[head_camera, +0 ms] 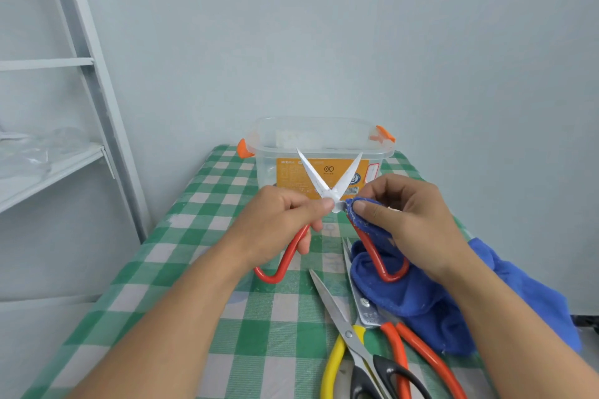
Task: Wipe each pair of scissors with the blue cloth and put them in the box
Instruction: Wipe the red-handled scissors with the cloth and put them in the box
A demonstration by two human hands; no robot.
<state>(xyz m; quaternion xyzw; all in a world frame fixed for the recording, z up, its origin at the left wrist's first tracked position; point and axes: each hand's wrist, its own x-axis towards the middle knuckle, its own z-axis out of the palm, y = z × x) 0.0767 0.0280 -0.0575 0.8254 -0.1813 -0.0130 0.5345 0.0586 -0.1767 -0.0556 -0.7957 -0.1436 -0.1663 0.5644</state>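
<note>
My left hand grips the left red handle of a pair of scissors, held above the table with its blades spread wide in front of the box. My right hand pinches the blue cloth against the scissors just right of the pivot. The rest of the cloth hangs down onto the table under the right red handle loop. The clear plastic box, with orange clips and an orange label, stands at the far end of the table.
Two more pairs lie at the near right of the green checked table: yellow-and-black-handled scissors and orange-handled shears. A grey metal shelf stands at the left. A pale wall is behind.
</note>
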